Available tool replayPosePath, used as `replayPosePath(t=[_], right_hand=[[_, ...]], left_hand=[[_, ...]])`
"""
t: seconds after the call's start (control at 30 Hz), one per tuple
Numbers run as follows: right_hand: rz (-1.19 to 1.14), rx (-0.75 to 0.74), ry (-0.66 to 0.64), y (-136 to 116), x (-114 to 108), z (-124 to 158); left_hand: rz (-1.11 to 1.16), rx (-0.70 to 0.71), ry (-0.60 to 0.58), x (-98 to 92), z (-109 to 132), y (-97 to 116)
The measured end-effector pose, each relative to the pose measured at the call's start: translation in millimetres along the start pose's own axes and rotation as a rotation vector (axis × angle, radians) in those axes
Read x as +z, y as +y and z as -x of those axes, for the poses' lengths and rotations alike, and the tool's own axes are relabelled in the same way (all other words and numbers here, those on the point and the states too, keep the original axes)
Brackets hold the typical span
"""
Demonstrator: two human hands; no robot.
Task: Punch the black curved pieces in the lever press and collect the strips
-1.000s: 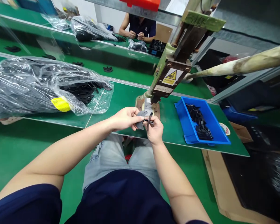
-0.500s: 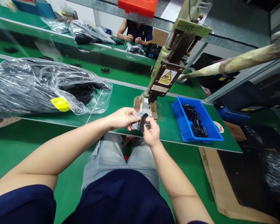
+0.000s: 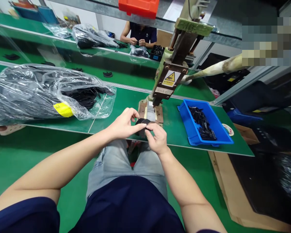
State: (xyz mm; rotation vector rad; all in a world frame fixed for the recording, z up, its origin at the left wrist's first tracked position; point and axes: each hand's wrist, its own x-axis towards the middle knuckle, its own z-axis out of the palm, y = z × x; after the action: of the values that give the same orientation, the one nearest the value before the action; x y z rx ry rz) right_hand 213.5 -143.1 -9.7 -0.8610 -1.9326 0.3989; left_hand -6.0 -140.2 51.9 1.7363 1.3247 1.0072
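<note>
Just in front of the press base, a curved black piece (image 3: 141,122) is held between my two hands. My left hand (image 3: 123,125) has its thumb laid along the piece and its fingers bent over the far side. With thumb and fingertips, my right hand (image 3: 157,137) pinches the piece's right end. Fingers cover part of it, so its full shape is hidden. Behind my hands, the hand press (image 3: 165,79) stands with its head raised above a grey metal fixture (image 3: 150,113).
A blue bin (image 3: 188,129) of small black parts sits to the right, beside a tape roll (image 3: 229,129). On the left lies a clear plastic bag (image 3: 34,94) of curved black pieces. The press lever (image 3: 215,67) sticks out rightward. A co-worker (image 3: 145,35) sits across the bench.
The curved black piece has turned from upright to lying crosswise, with its grey side out of sight. My left fingers have lifted and shifted over it; my right hand stays close by.
</note>
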Motion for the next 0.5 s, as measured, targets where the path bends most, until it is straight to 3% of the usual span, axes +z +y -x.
replayPosePath(t=[0.13, 0.23, 0.3, 0.4, 0.5], right_hand=[[-0.02, 0.01, -0.006, -2.2, 0.4, 4.5], [-0.021, 0.043, -0.004, -2.7, 3.3, 6.6], [-0.018, 0.072, -0.013, 0.1, 2.0, 7.5], [0.006, 0.14, 0.033, 15.0, -12.6, 11.7], [0.064, 0.235, 0.172, 43.9, -39.7, 23.9]], left_hand=[[0.257, -0.244, -0.118, 1.4, -0.2, -5.7], [0.381, -0.289, -0.256, 0.4, -0.8, -8.9], [0.422, -0.294, -0.279, -2.8, -5.4, -15.2], [0.457, -0.327, -0.127, -11.1, -22.2, -35.5], [0.465, -0.491, 0.052, -18.3, -52.1, -65.2]])
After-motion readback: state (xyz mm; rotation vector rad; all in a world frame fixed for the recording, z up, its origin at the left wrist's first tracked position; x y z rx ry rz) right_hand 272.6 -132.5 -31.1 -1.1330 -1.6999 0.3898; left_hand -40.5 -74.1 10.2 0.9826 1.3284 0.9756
